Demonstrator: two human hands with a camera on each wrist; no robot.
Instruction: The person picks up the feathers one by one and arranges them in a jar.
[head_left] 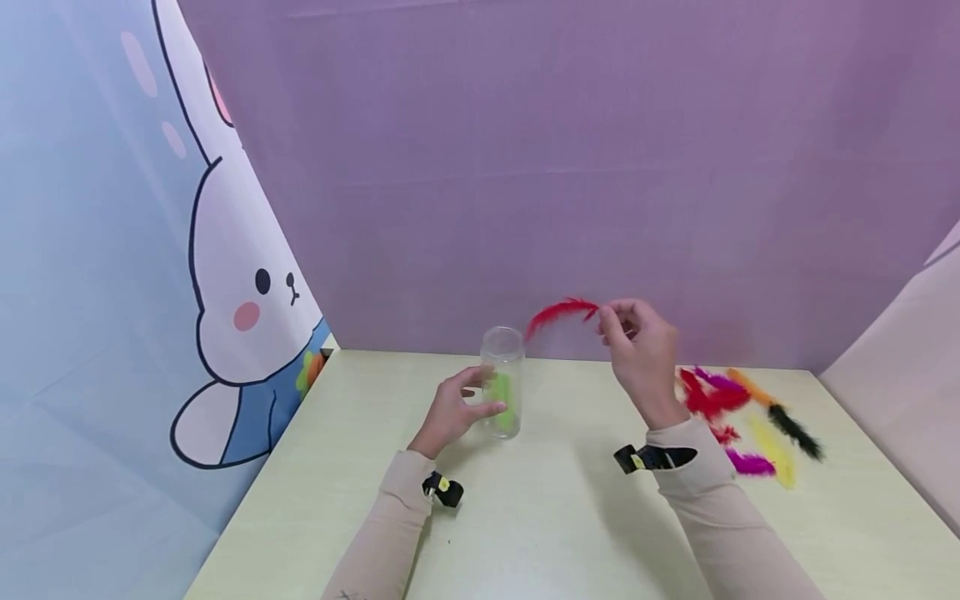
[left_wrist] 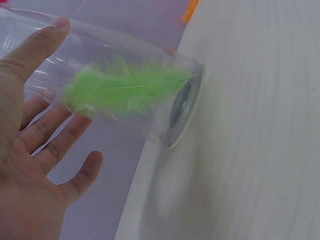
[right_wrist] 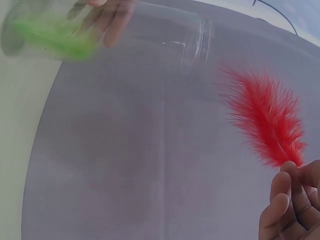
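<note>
A clear plastic jar [head_left: 503,350] stands upright on the table, its open mouth at the top. Inside it is a light green feather [left_wrist: 125,87], seen through the wall. My left hand [head_left: 456,408] holds the jar from the left, thumb on one side and fingers round the other [left_wrist: 37,130]. To the right of the jar and higher than its rim, my right hand [head_left: 641,346] pinches a red feather [head_left: 561,312] by its quill end. The feather's fluffy tip curves down toward the jar's mouth, a little apart from it in the right wrist view [right_wrist: 265,115].
On the right of the pale table [head_left: 525,517] lies a loose spread of feathers: red [head_left: 708,398], purple [head_left: 752,463], yellow [head_left: 774,450], orange [head_left: 748,386] and black [head_left: 797,432]. A purple cloth [head_left: 570,167] hangs behind, and a rabbit-print curtain [head_left: 240,333] at the left.
</note>
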